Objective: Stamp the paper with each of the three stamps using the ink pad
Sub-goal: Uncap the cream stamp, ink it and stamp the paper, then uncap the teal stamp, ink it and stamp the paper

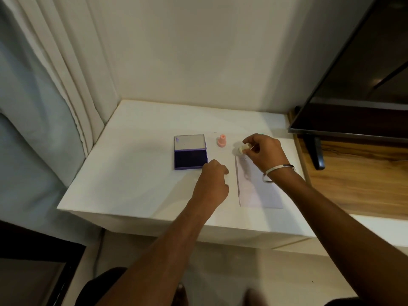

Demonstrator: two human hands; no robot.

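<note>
A purple ink pad point(191, 161) lies open on the white table point(132, 173), its lid point(189, 142) tilted up behind the dark pad. A pink stamp point(221, 141) stands upright just right of it. My right hand point(263, 152) pinches a pale yellowish stamp point(240, 149), tilted, just above the far edge of the white paper point(258, 191). A faint stamped mark point(243, 160) shows on the paper under it. My left hand point(213, 180) rests curled on the table between the ink pad and the paper, holding nothing I can see. I see no third stamp.
A dark TV screen point(353, 85) on a black stand point(318, 153) sits on the wooden surface point(364, 180) to the right. Curtains point(55, 85) hang at the left. The wall point(198, 51) closes the table's far side. The table's front edge point(176, 219) is near me.
</note>
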